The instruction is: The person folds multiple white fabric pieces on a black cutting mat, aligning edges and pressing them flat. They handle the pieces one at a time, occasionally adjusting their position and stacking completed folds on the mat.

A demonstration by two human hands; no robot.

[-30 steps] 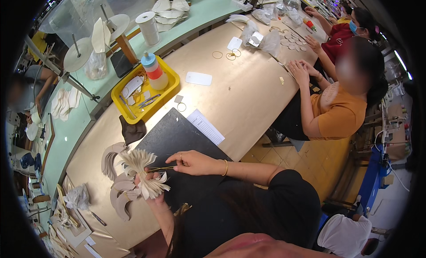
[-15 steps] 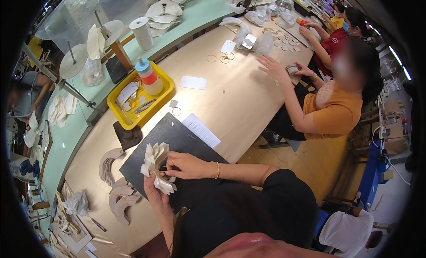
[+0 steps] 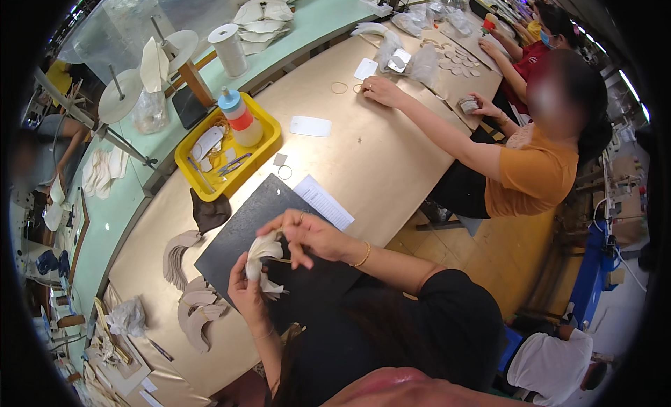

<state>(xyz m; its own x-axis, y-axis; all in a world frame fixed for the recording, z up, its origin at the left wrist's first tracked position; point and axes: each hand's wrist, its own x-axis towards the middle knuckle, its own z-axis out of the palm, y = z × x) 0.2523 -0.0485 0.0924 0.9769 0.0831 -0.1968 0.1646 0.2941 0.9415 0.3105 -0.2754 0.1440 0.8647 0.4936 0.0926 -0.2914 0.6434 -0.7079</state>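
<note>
In my left hand [image 3: 248, 295] is a curved, fanned bundle of cream-coloured cut pieces [image 3: 257, 266], gripped at its lower left side. Above and to the right of it my right hand [image 3: 311, 237] has its fingers spread, with one fingertip at the bundle's upper end. The right fingers are slightly blurred; a thin strand seems to run beside them, but I cannot make out what it is. Both hands are over the dark grey board [image 3: 234, 243]. Left of the board lie stacks of grey-brown curved pieces [image 3: 179, 256] and further curved pieces [image 3: 199, 316].
A yellow tray [image 3: 269, 145] holds a bottle [image 3: 241, 124], scissors [image 3: 234, 164] and small items. A printed sheet [image 3: 325, 203] lies beside the board, a dark brown piece [image 3: 210, 210] at its left corner. Across the table a co-worker's hand [image 3: 383, 92] reaches near rubber bands [image 3: 340, 87].
My right hand has moved up from the middle of the bundle to its upper end, and its fingers have spread. The bundle is less fanned. The co-worker's hand has moved left toward the rubber bands.
</note>
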